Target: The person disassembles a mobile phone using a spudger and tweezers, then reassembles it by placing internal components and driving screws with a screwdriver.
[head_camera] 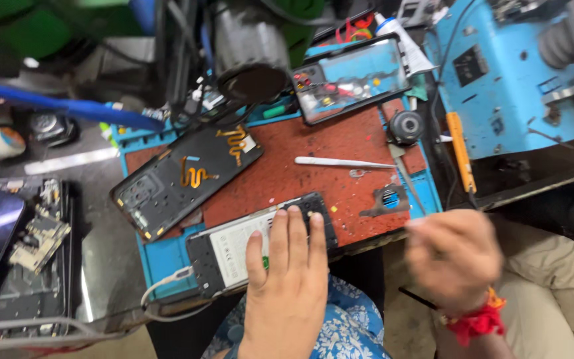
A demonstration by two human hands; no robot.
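While the left hand [286, 279] lies flat, grip released, on the opened phone [260, 244] at the mat's [313, 156] near edge — the right hand [454, 256] blurs, grip unclear.

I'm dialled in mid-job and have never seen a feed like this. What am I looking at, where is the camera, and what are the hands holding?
This is one view from a camera on the person's head, looking down at a repair bench. There is no machine at work, only two bare hands. The left hand lies flat on an opened phone showing its white battery. The right hand is blurred, off the mat's right edge; what it holds cannot be told. On the red work mat lie a black phone back cover, white tweezers and a second opened phone. A blue machine stands on the right.
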